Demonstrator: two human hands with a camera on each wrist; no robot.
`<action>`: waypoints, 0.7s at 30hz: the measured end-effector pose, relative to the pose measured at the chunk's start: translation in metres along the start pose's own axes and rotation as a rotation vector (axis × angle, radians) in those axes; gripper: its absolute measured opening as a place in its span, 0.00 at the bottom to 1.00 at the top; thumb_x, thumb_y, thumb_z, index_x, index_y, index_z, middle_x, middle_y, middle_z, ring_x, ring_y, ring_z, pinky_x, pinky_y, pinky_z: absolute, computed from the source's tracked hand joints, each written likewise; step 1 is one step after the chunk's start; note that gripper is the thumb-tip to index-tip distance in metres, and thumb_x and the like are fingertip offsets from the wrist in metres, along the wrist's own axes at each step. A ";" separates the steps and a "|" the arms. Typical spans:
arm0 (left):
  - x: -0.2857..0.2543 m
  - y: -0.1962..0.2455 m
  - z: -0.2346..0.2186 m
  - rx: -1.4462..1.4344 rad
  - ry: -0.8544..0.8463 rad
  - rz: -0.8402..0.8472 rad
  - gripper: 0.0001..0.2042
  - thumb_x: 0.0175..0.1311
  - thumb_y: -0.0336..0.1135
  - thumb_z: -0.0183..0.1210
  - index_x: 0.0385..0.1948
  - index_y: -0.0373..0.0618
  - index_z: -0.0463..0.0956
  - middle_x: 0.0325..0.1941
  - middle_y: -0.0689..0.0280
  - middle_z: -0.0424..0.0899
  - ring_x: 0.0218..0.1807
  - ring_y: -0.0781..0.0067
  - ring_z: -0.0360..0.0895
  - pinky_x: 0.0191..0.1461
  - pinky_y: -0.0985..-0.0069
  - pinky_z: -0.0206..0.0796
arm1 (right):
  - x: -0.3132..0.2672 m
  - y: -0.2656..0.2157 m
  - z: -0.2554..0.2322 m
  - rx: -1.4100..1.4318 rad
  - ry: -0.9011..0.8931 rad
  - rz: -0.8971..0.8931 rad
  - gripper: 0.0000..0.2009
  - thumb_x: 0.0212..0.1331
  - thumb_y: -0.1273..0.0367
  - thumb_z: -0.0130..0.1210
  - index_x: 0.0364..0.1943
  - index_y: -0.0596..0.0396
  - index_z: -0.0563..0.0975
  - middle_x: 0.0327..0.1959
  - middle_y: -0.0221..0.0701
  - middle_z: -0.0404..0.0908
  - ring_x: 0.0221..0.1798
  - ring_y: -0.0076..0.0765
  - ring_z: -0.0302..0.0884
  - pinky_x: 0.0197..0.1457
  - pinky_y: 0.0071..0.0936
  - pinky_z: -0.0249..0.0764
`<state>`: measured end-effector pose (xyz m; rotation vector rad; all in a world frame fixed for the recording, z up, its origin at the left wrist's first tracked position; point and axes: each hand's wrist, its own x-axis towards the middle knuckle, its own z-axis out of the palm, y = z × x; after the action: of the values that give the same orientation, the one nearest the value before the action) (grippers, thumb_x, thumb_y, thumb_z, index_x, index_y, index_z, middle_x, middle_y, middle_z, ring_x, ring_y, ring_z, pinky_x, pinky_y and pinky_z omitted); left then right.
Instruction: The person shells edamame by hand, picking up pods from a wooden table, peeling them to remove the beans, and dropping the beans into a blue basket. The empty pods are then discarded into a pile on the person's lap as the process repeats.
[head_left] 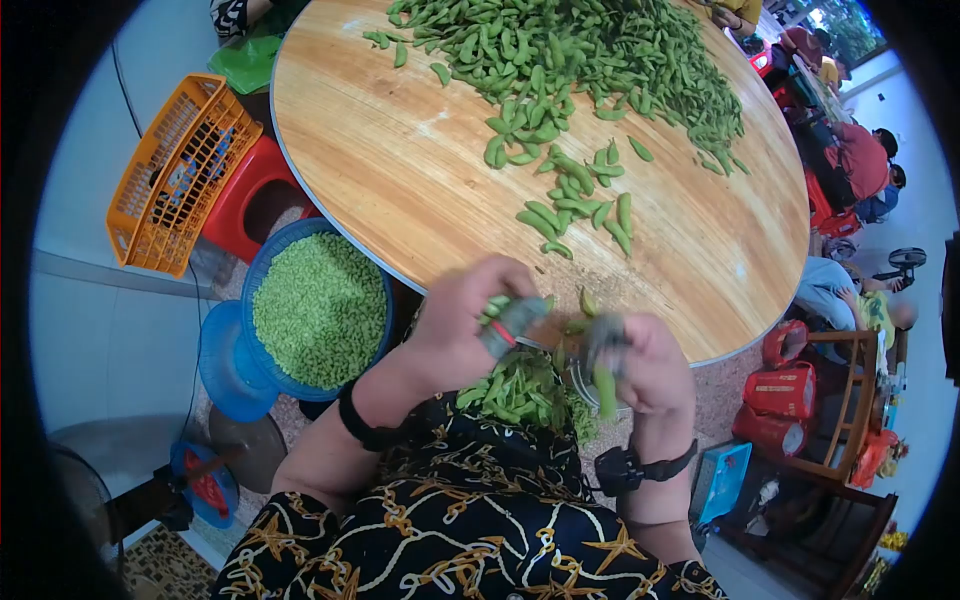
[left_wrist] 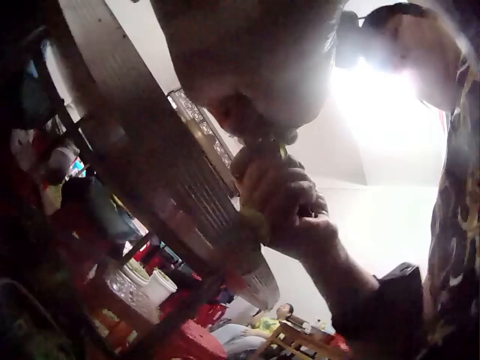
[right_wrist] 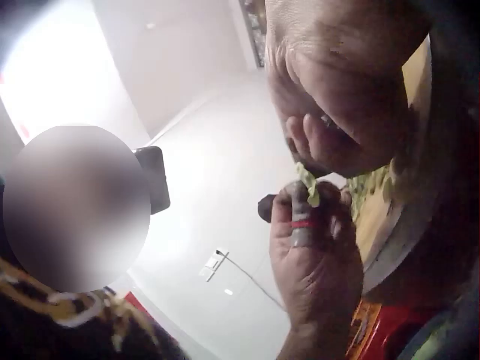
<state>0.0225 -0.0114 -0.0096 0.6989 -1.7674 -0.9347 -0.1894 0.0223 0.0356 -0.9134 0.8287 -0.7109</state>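
Observation:
In the head view, the left hand (head_left: pixel 465 325) curls its fingers round green beans (head_left: pixel 493 308); a grey cover with a red band wraps its thumb or a finger. Beside it the right hand (head_left: pixel 652 365), blurred and partly grey-covered, pinches a green pod (head_left: pixel 605 390) that hangs down. Pods (head_left: pixel 515 390) lie in the lap below. The right wrist view has a pale green piece (right_wrist: pixel 308 185) at the left hand's (right_wrist: pixel 315 251) fingertips, just under the right hand (right_wrist: pixel 345 105). The left wrist view is dark, with the right hand (left_wrist: pixel 281 191) close below the left (left_wrist: pixel 247 60).
A round wooden table (head_left: pixel 370 150) bears a large heap of pods (head_left: pixel 600 60) and small groups nearer. At left stand a blue basket of shelled beans (head_left: pixel 320 310), a red stool (head_left: pixel 250 195) and an orange crate (head_left: pixel 185 170). People sit at the far right.

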 end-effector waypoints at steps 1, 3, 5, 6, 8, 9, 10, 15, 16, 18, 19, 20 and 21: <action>-0.003 0.001 -0.010 -0.199 0.069 -0.171 0.08 0.54 0.24 0.55 0.35 0.40 0.69 0.26 0.65 0.76 0.23 0.79 0.72 0.25 0.82 0.66 | 0.002 0.000 -0.001 -0.001 0.003 0.000 0.05 0.56 0.72 0.53 0.32 0.60 0.74 0.17 0.23 0.71 0.13 0.12 0.59 0.14 0.13 0.54; -0.010 -0.005 -0.024 -0.473 0.315 -0.327 0.08 0.60 0.30 0.48 0.41 0.42 0.67 0.27 0.66 0.75 0.21 0.84 0.69 0.22 0.91 0.60 | 0.008 -0.002 -0.003 -0.625 -0.119 -0.327 0.06 0.53 0.71 0.55 0.32 0.61 0.74 0.19 0.25 0.75 0.17 0.17 0.67 0.20 0.17 0.63; -0.018 -0.009 -0.051 -0.415 0.479 -0.374 0.08 0.62 0.32 0.45 0.39 0.41 0.69 0.27 0.67 0.74 0.24 0.86 0.68 0.23 0.92 0.57 | 0.020 -0.001 0.003 -0.716 0.173 -0.288 0.08 0.52 0.71 0.55 0.36 0.60 0.74 0.18 0.30 0.75 0.19 0.25 0.71 0.25 0.22 0.68; -0.024 -0.014 -0.061 -0.382 0.612 -0.338 0.08 0.62 0.32 0.45 0.39 0.41 0.69 0.27 0.68 0.73 0.26 0.87 0.68 0.24 0.92 0.56 | 0.029 0.001 0.001 -0.862 0.406 -0.308 0.08 0.52 0.72 0.55 0.36 0.60 0.74 0.17 0.32 0.75 0.18 0.27 0.71 0.25 0.23 0.68; -0.038 -0.023 -0.088 -0.287 0.824 -0.315 0.07 0.60 0.30 0.47 0.37 0.42 0.71 0.27 0.70 0.72 0.26 0.88 0.67 0.25 0.93 0.54 | 0.044 -0.003 0.010 -1.030 0.671 -0.354 0.08 0.52 0.70 0.56 0.33 0.58 0.74 0.15 0.39 0.72 0.17 0.40 0.70 0.24 0.29 0.68; -0.050 -0.034 -0.104 -0.282 0.822 -0.316 0.07 0.60 0.30 0.47 0.37 0.42 0.71 0.27 0.70 0.72 0.26 0.88 0.67 0.25 0.93 0.54 | 0.050 0.001 0.006 -1.025 0.670 -0.354 0.08 0.52 0.70 0.56 0.33 0.58 0.74 0.15 0.39 0.72 0.17 0.40 0.70 0.24 0.29 0.68; -0.065 -0.049 -0.122 -0.165 0.879 -0.377 0.07 0.59 0.28 0.48 0.36 0.41 0.72 0.31 0.67 0.75 0.30 0.83 0.70 0.30 0.90 0.58 | 0.056 0.008 0.001 -1.207 0.647 -0.404 0.09 0.51 0.68 0.57 0.31 0.58 0.73 0.15 0.40 0.72 0.17 0.43 0.69 0.24 0.31 0.67; -0.142 -0.124 -0.188 0.536 0.515 -0.728 0.08 0.56 0.25 0.51 0.36 0.39 0.77 0.51 0.56 0.74 0.53 0.66 0.72 0.54 0.78 0.62 | 0.037 -0.019 -0.004 -1.212 0.084 -0.074 0.09 0.50 0.66 0.58 0.28 0.57 0.73 0.17 0.43 0.73 0.22 0.51 0.72 0.26 0.37 0.69; -0.145 -0.126 -0.191 0.599 0.520 -0.841 0.09 0.55 0.24 0.52 0.36 0.39 0.78 0.55 0.54 0.71 0.60 0.63 0.65 0.60 0.75 0.55 | 0.039 -0.016 -0.002 -1.027 0.129 -0.174 0.09 0.50 0.67 0.58 0.30 0.56 0.74 0.18 0.43 0.74 0.24 0.51 0.74 0.27 0.38 0.70; -0.168 -0.150 -0.207 0.740 0.566 -0.861 0.09 0.55 0.24 0.52 0.36 0.41 0.79 0.51 0.57 0.75 0.56 0.63 0.70 0.59 0.75 0.58 | 0.054 -0.017 0.006 -1.134 0.324 -0.282 0.09 0.50 0.67 0.58 0.31 0.56 0.75 0.18 0.43 0.74 0.24 0.51 0.74 0.27 0.39 0.69; -0.168 -0.152 -0.213 0.742 0.563 -0.855 0.09 0.55 0.24 0.52 0.36 0.41 0.79 0.51 0.57 0.75 0.56 0.63 0.70 0.59 0.75 0.58 | 0.064 -0.019 0.010 -1.233 0.526 -0.392 0.09 0.50 0.67 0.58 0.33 0.56 0.75 0.18 0.43 0.74 0.23 0.50 0.74 0.26 0.39 0.69; -0.169 -0.154 -0.218 0.688 0.624 -0.928 0.09 0.56 0.25 0.52 0.36 0.41 0.79 0.47 0.59 0.77 0.48 0.66 0.73 0.53 0.76 0.62 | 0.073 -0.018 0.013 -1.363 0.609 -0.394 0.08 0.50 0.68 0.57 0.32 0.56 0.75 0.18 0.43 0.74 0.23 0.50 0.75 0.26 0.41 0.70; -0.169 -0.156 -0.223 0.632 0.685 -1.001 0.08 0.57 0.25 0.51 0.35 0.40 0.78 0.42 0.62 0.79 0.41 0.69 0.76 0.47 0.76 0.66 | 0.080 -0.017 0.012 -1.361 0.613 -0.397 0.08 0.50 0.68 0.57 0.32 0.56 0.75 0.18 0.43 0.74 0.23 0.50 0.75 0.26 0.41 0.70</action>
<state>0.2979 -0.0226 -0.1738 2.1365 -1.0067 -0.5738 -0.1424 -0.0449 0.0307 -2.1716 1.7743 -0.7351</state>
